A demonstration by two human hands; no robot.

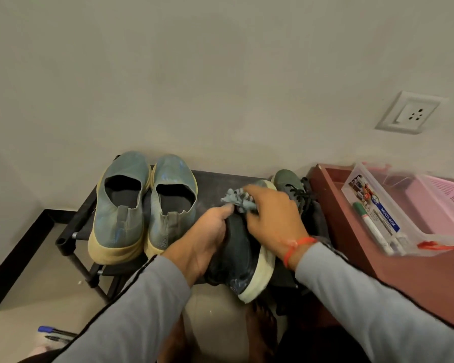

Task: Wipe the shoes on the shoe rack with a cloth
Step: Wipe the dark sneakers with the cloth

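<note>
The left hand [207, 239] is gripping a dark shoe [236, 255] by its heel and side, tipping it up over the front edge of the shoe rack [215, 179] so its pale sole is facing right. The right hand [270, 213] is bunching a grey-blue cloth [237, 200] under its fingers and pressing it onto the upper part of that shoe, towards the toe. The cloth is sitting between the two hands, touching both the shoe and the left thumb.

To do this wipe well, I judge the left hand should be keeping the shoe steady and turning it bit by bit, while the right is drawing the cloth in long strokes from toe to heel, then along the pale sole edge, which is looking scuffed. Folding the cloth to a fresh face would be helping too.

A pair of blue-grey slip-on shoes [123, 205] is resting on the left of the rack, well apart from the hands. A green laced shoe [290, 187] is lying just behind the right hand, at the rack's right end, beside a reddish desk [357, 244].
</note>
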